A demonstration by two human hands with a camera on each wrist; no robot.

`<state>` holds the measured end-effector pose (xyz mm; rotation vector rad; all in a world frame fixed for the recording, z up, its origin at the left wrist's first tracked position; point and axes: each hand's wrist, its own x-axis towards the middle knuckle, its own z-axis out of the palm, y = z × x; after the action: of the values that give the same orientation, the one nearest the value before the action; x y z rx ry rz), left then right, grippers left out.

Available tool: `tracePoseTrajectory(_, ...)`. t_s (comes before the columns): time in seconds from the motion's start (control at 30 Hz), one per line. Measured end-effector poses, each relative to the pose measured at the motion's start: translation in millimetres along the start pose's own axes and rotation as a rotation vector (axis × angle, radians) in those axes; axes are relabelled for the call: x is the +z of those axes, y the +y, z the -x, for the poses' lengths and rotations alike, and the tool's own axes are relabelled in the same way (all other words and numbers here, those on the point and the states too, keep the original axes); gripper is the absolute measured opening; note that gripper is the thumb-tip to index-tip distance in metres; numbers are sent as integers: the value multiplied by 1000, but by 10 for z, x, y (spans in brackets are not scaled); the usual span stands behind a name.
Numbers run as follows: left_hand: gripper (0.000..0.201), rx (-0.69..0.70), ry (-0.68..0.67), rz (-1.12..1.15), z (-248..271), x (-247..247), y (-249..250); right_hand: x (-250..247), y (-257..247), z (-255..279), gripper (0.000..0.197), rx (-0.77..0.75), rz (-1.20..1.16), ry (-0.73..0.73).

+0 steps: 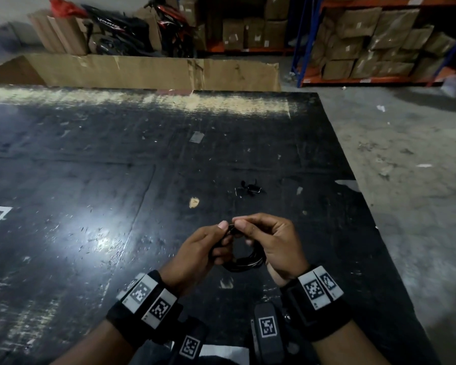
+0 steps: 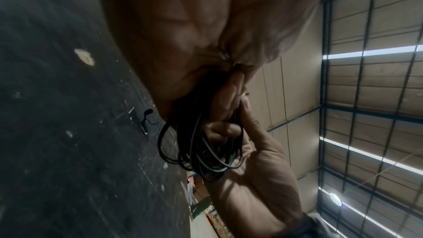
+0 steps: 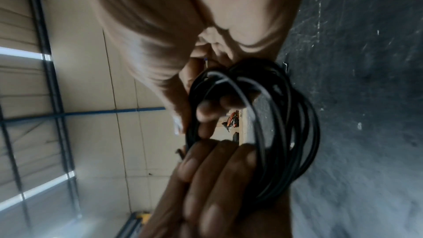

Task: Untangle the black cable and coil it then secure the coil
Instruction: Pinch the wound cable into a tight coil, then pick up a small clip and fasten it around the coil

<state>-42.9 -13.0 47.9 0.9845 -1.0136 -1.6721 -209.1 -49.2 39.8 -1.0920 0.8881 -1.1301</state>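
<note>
While both hands sit low in the centre of the head view, the thin black cable wound into a small coil (image 1: 244, 264) hangs between them over the scuffed black board tabletop (image 1: 90, 180). Left hand (image 1: 203, 248) has thumb and fingers pinched on the coil's top, and the right hand (image 1: 271, 246) pinches the same spot with its fingers curled round the loops. Just above the hands there's a little black twist-tie-looking scrap (image 1: 249, 187) lying on the board, well apart from the coil
</note>
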Motion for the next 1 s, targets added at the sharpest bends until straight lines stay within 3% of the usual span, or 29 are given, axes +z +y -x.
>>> tracePoseTrajectory(0.13,36,15,64,1,-48,-345,38,19,155,-452,16,105,193,58)
tracePoseTrajectory(0.2,36,11,113,22,-37,-550,39,-90,320,-792,6,85,468,169)
tracePoseTrajectory(0.3,35,-13,152,40,-7,-832,16,-231,433,-1233,17,26,990,273)
tracePoseTrajectory(0.53,42,-32,188,23,1,-1211,28,-128,508,-1881,33,126,1438,205)
tracePoseTrajectory(0.67,42,-24,191,4,-48,-1260,42,21,608,-1999,16,186,1497,237)
tracePoseTrajectory(0.77,42,-15,187,0,-96,-1289,56,99,646,-2014,8,109,1420,266)
tracePoseTrajectory(0.87,38,22,196,6,-153,-1321,61,177,635,-1949,8,-43,1130,352)
tracePoseTrajectory(1.0,38,72,199,-29,-222,-1309,89,331,448,-1625,17,-87,747,346)
